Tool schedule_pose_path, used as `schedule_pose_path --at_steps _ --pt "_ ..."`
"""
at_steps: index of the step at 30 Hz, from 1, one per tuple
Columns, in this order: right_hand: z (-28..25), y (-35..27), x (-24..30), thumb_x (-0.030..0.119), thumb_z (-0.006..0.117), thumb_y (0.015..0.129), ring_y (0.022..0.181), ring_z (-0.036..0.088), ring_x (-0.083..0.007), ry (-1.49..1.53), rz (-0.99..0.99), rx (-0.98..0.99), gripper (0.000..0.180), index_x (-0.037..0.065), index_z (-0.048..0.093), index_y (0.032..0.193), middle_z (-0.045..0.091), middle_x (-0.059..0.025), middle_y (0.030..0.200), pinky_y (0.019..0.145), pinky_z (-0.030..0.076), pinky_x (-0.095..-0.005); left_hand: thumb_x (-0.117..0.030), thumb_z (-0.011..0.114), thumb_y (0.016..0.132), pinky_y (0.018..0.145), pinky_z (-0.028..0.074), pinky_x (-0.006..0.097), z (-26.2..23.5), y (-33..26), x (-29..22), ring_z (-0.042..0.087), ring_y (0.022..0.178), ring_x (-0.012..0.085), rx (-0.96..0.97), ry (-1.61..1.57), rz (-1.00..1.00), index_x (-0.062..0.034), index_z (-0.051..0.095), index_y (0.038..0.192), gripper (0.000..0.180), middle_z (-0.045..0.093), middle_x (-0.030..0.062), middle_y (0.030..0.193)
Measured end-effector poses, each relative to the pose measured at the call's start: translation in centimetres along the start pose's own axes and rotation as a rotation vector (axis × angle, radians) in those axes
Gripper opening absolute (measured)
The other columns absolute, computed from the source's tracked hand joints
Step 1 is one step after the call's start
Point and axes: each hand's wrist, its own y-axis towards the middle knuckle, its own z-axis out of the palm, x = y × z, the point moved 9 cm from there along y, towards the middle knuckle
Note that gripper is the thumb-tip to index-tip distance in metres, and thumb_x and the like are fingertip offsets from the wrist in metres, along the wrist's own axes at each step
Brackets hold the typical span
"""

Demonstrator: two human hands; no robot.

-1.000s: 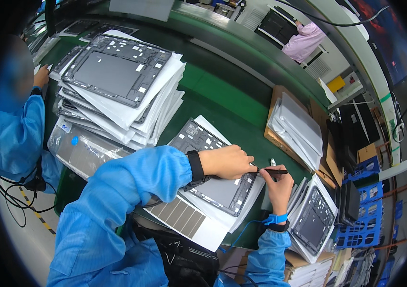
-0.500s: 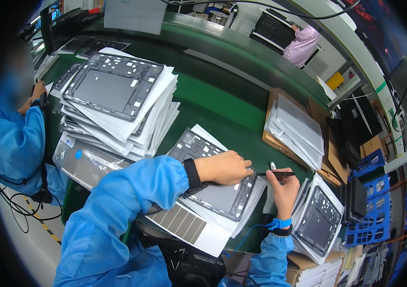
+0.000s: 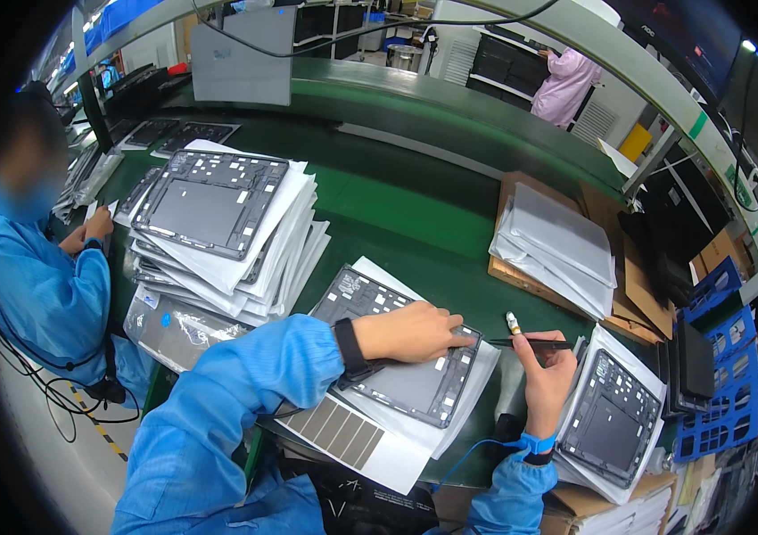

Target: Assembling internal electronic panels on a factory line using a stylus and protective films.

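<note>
A dark grey tablet housing (image 3: 410,392) lies tilted on white sheets in front of me, dotted with small white pads. Across its upper right part rests my left hand (image 3: 410,334), fingers bent and the index fingertip at the corner; anything under the fingers is hidden. Just right of that corner, my right hand (image 3: 547,379) grips black tweezers (image 3: 535,343), their tips pointing left toward the housing's edge. Partly under the white sheets is a white sheet of grey-brown strips (image 3: 343,434).
At left stands a tall stack of housings and white sheets (image 3: 210,209). On the right are another housing (image 3: 606,415), a cardboard tray of white sleeves (image 3: 553,245) and a small white tube (image 3: 512,323). A co-worker (image 3: 45,276) in blue sits at far left.
The view has shifted, so the bench sits lower. The tweezers' tips have drawn slightly right, away from the housing's corner. My left hand stays on the housing, its index finger now straighter.
</note>
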Motion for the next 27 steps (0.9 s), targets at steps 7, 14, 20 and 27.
schedule_pose_path --at_steps 7,14,20,27 --pt "-1.1 -1.4 -3.2 0.011 0.065 0.097 0.071 0.066 -0.0145 -0.046 0.168 0.087 0.013 0.001 0.064 0.09 0.067 -0.007 0.075 0.069 0.052 -0.028 -0.02 0.066 0.093 0.063 0.055 0.042 -13.7 -4.8 -1.3 0.068 0.073 0.0315 -0.117 0.144 -0.229 -0.001 0.062 0.093 0.019 0.06 0.0116 0.087" --pt "0.5 -2.4 -2.4 0.033 0.066 0.095 0.069 0.064 -0.0497 -0.92 0.008 0.194 0.042 -0.005 0.069 0.08 0.065 -0.029 0.071 0.064 0.051 -0.0541 -0.03 0.065 0.096 0.059 0.054 0.045 -10.9 -17.9 -0.6 0.067 0.063 0.036 0.247 0.301 -0.747 -0.0007 0.065 0.09 0.03 0.065 0.0146 0.077" --pt "3.4 -3.1 -3.7 0.047 0.079 0.083 0.067 0.066 -0.0464 -0.843 0.173 0.544 0.055 -0.006 0.069 0.071 0.064 -0.0269 0.066 0.061 0.05 -0.0507 -0.029 0.066 0.095 0.057 0.054 0.047 -6.8 -18.8 1.6 0.068 0.065 0.0388 0.031 0.299 -0.864 -0.0002 0.059 0.101 0.03 0.067 0.0179 0.084" --pt "3.5 -2.9 -4.5 0.032 0.074 0.083 0.075 0.067 -0.0467 -0.827 0.09 0.473 0.039 -0.006 0.069 0.075 0.066 -0.0271 0.072 0.068 0.052 -0.0531 -0.022 0.06 0.097 0.068 0.053 0.05 -4.3 -19.4 5.0 0.066 0.08 0.043 -0.105 0.033 -1.026 0.0004 0.051 0.097 0.024 0.063 0.022 0.093"
